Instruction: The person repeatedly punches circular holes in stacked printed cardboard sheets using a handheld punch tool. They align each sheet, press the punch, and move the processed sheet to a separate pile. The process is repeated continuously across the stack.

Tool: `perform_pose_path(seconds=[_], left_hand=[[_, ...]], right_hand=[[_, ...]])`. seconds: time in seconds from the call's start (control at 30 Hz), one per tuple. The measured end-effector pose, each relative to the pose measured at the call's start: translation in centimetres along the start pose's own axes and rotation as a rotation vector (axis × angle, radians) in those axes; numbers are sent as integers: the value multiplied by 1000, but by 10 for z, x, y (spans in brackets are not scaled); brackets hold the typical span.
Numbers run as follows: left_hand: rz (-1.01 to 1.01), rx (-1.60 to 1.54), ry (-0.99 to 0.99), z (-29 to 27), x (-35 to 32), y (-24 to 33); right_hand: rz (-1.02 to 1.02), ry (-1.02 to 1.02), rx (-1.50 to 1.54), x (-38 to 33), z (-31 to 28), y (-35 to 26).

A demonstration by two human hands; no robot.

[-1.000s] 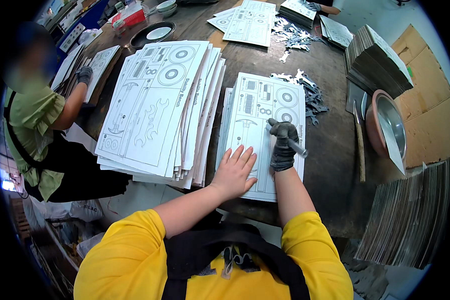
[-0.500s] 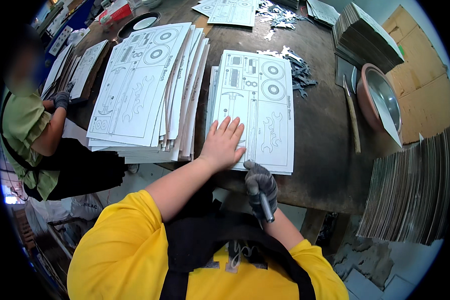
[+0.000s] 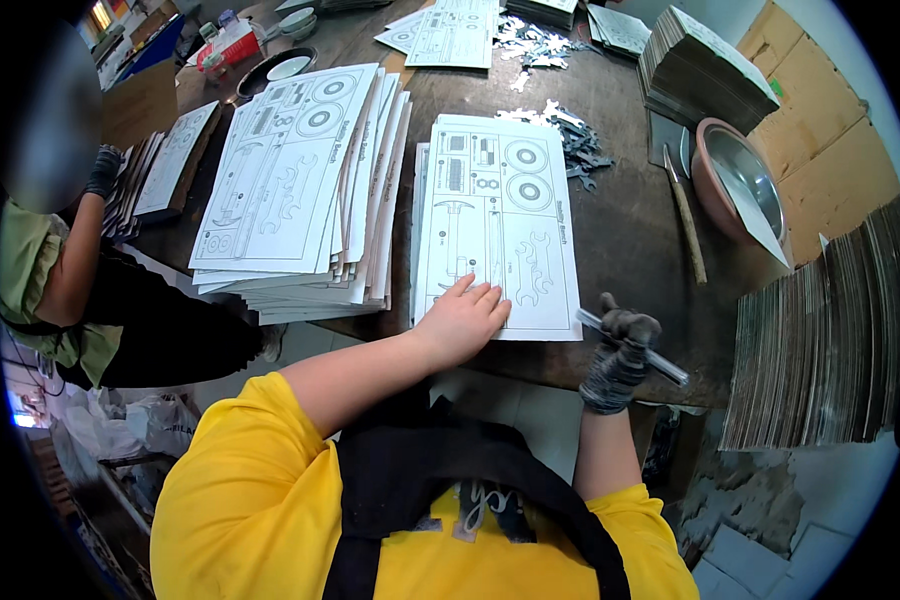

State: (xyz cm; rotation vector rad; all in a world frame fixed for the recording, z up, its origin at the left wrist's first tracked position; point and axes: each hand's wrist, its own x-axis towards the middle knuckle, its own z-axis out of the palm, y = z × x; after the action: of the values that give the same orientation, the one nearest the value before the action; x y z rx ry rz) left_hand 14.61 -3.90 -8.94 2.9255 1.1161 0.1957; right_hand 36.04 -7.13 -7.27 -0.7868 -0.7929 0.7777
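Note:
A small stack of white printed sheets (image 3: pixel 495 240), with drawings of wrenches, a hammer and round parts, lies before me at the table's front edge. My bare left hand (image 3: pixel 465 322) rests on the lower part of the top sheet, fingers stretched out and holding nothing. Just beyond the stack's lower right corner, my right hand (image 3: pixel 620 350), in a grey glove, is closed round a slim metal rod (image 3: pixel 667 367). The rod slants down to the right, and its other end shows beside the thumb. Part of its length is hidden by the glove.
A taller stack of printed sheets (image 3: pixel 370 190) stands to the left. Loose metal wrench-shaped pieces (image 3: pixel 580 145) lie behind my sheets. On the right are a wooden-handled tool (image 3: pixel 686 225), a pink-rimmed bowl (image 3: pixel 710 185) and piled boards (image 3: pixel 820 350). A co-worker (image 3: pixel 40 260) works at far left.
My right hand has moved right, off the sheets' lower edge, carrying the rod, which has turned from upright to slanting. My left hand has slid lower on the top sheet.

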Motion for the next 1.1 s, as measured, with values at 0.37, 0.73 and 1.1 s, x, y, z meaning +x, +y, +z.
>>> perform_pose_path(seconds=[0.37,0.73,1.1], left_hand=[[-323,183,697,-163,-80,-78],[-232,-266,482,-100,-96,-91],[-275,-248,141,41,25,-62]], right_hand=[[-125,-4,103,31,4,-17],[108,-146,93,52,52,72],[27,-326,124,100,86,184]])
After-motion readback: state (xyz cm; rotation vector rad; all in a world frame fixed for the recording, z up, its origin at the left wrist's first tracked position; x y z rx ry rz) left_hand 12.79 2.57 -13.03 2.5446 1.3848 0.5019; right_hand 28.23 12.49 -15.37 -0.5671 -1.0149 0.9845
